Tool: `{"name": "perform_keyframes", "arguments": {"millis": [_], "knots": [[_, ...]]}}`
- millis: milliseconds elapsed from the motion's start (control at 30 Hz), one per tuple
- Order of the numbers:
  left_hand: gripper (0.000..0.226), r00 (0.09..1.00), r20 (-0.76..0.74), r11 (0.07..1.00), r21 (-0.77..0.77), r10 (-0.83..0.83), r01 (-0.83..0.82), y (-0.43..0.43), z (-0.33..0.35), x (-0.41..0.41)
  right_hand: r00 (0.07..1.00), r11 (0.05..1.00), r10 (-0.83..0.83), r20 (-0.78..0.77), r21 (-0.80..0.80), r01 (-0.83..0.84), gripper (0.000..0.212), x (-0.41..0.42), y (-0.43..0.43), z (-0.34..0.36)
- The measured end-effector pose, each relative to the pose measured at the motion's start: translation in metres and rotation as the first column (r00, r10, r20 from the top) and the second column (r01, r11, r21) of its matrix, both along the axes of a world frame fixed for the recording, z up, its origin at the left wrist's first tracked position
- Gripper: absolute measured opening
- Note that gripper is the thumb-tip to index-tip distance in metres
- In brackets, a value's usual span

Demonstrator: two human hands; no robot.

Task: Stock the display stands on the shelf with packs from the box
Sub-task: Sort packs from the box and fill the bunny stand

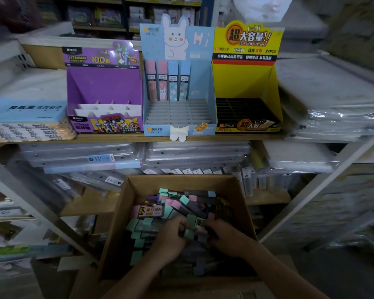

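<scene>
The step in hand seems to be gathering packs (151, 210) from the box (117, 229). It is better to sort them by kind, so each group suits one stand: purple stand (104, 87), blue stand (181, 104), yellow stand (246, 83). Both hands are down inside the box, close together: the left hand (171, 238) and right hand (225, 236) curl around a small bundle of mint-capped packs between them. The shelf (125, 138) is above, well apart.

Loose packs (153, 210) crowd the open cardboard box (115, 236), reachable only from above. On the shelf (225, 137), the purple stand (104, 83) and yellow stand (246, 83) gape open-fronted; four upright packs (167, 80) block the blue stand's (201, 87) rear-left row.
</scene>
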State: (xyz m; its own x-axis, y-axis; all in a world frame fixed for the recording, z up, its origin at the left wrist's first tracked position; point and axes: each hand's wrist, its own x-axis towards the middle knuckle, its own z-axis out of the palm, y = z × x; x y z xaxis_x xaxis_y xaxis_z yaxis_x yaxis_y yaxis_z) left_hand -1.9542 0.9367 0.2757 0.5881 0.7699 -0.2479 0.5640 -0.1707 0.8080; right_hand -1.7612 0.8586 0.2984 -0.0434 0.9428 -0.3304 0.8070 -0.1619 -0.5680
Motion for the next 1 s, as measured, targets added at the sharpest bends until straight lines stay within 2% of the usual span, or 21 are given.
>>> {"name": "perform_keyframes", "arguments": {"millis": [133,233,333,433,567,667,767,867,933,1000], "knots": [[0.021,0.974,0.155,0.978,-0.156,0.162,-0.138,0.005,0.0,0.0,0.998,0.999,-0.048,-0.045,0.009,0.049,0.03,-0.003,0.005,0.002],[0.019,0.935,0.216,0.936,-0.276,0.281,-0.218,0.006,0.001,0.001,0.968,0.99,-0.14,-0.207,-0.038,0.135,0.033,-0.008,0.009,0.003],[0.013,0.88,0.254,0.882,-0.365,0.402,-0.298,0.005,0.005,0.003,0.806,0.95,-0.306,-0.506,-0.111,0.291,0.033,-0.018,0.017,0.006],[0.01,0.84,0.309,0.839,-0.472,0.447,-0.273,0.001,0.01,0.005,0.6,0.893,-0.417,-0.682,-0.184,0.411,0.029,-0.024,0.023,0.013],[0.025,0.78,0.404,0.765,-0.628,0.477,-0.142,-0.011,0.022,0.008,0.388,0.895,-0.404,-0.828,-0.271,0.354,0.03,-0.035,0.027,0.026],[0.029,0.746,0.449,0.738,-0.67,0.491,-0.082,-0.013,0.026,0.008,0.285,0.88,-0.429,-0.857,-0.326,0.346,0.031,-0.047,0.031,0.038],[0.045,0.727,0.496,0.733,-0.68,0.474,-0.013,-0.012,0.026,0.002,0.274,0.844,-0.482,-0.832,-0.358,0.399,0.033,-0.057,0.034,0.048],[0.048,0.744,0.525,0.807,-0.589,0.413,-0.033,-0.007,0.029,-0.006,0.297,0.814,-0.509,-0.808,-0.34,0.471,0.031,-0.063,0.037,0.056],[0.043,0.769,0.528,0.866,-0.497,0.359,-0.063,-0.004,0.034,-0.011,0.364,0.818,-0.494,-0.79,-0.28,0.502,0.032,-0.063,0.038,0.063],[0.037,0.788,0.52,0.898,-0.43,0.329,-0.091,-0.001,0.043,-0.014,0.484,0.855,-0.444,-0.754,-0.194,0.481,0.035,-0.061,0.039,0.07]]}}
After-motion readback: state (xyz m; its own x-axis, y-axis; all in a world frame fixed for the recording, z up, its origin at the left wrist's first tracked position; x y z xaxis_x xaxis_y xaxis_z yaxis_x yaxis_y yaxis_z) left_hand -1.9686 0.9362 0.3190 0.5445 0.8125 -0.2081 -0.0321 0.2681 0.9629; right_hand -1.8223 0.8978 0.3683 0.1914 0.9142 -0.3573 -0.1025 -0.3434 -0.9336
